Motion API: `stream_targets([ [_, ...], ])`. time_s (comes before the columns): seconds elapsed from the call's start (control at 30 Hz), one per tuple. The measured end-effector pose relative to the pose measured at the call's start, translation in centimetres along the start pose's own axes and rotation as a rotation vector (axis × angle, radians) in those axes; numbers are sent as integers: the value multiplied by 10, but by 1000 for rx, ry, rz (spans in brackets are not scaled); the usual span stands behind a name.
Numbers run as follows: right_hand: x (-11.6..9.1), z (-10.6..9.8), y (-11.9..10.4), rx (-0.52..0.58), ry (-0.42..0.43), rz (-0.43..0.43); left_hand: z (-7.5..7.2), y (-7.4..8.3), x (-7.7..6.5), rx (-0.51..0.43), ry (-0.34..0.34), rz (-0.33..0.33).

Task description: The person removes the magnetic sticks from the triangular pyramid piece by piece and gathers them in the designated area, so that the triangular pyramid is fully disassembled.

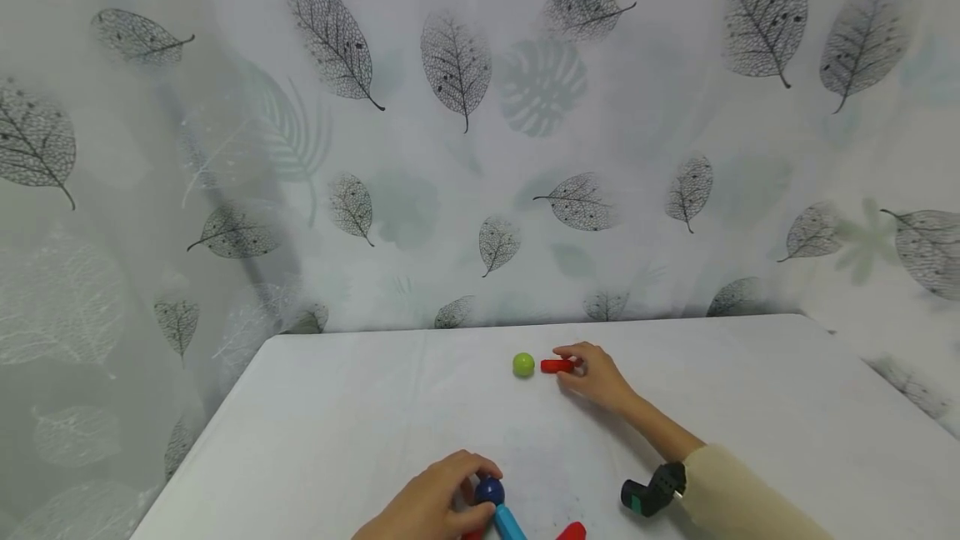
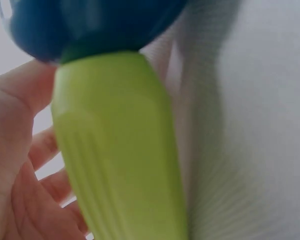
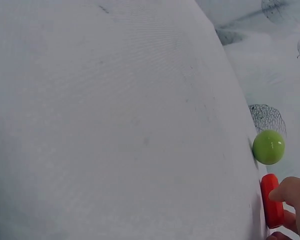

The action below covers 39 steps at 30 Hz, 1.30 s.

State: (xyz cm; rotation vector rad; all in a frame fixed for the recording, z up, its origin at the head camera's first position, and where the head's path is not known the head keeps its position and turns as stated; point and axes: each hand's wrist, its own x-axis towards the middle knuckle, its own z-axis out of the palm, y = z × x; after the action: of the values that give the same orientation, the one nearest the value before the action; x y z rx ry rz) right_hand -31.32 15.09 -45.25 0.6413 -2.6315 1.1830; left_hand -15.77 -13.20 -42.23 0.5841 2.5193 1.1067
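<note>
Near the front of the white table, my left hand [image 1: 442, 497] grips a dark blue ball [image 1: 491, 491] between thumb and fingers. A light blue rod [image 1: 510, 523] meets the ball, and part of a red rod [image 1: 474, 534] shows under the thumb. Close up in the left wrist view, a yellow-green rod [image 2: 117, 145] joins a blue ball [image 2: 95, 25] beside the fingers. Farther back, my right hand [image 1: 594, 375] pinches a short red rod [image 1: 557, 366] lying flat. Just left of that rod sits a lime green ball [image 1: 523, 365], a small gap between them.
Another red piece [image 1: 573, 531] pokes in at the bottom edge of the head view. A black wrist device [image 1: 652, 490] is on the right forearm by the beige sleeve [image 1: 738, 494]. Behind the white table [image 1: 360, 407] hangs a leaf-patterned curtain [image 1: 420, 257].
</note>
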Motion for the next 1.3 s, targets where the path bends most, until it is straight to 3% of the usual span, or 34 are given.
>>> stream_targets([
  [0.23,-10,-6,-2,45,45,26,-1,-7,-1,105,138,86],
  [0.43,-19,-10,-2,122,39,54,-2,-6,1,267,220,145],
  [0.63,-29,-13,-6,239,-40,5,0,-6,2,283,217,406],
  [0.73,-33,-15,-11,297,-122,-22,0,-5,2,297,199,481],
  [1.07,-49,-7,-23,489,-454,-199,-2,0,0,370,199,356],
  [1.3,-60,0,-38,562,-597,-228,0,-5,0,389,221,364],
])
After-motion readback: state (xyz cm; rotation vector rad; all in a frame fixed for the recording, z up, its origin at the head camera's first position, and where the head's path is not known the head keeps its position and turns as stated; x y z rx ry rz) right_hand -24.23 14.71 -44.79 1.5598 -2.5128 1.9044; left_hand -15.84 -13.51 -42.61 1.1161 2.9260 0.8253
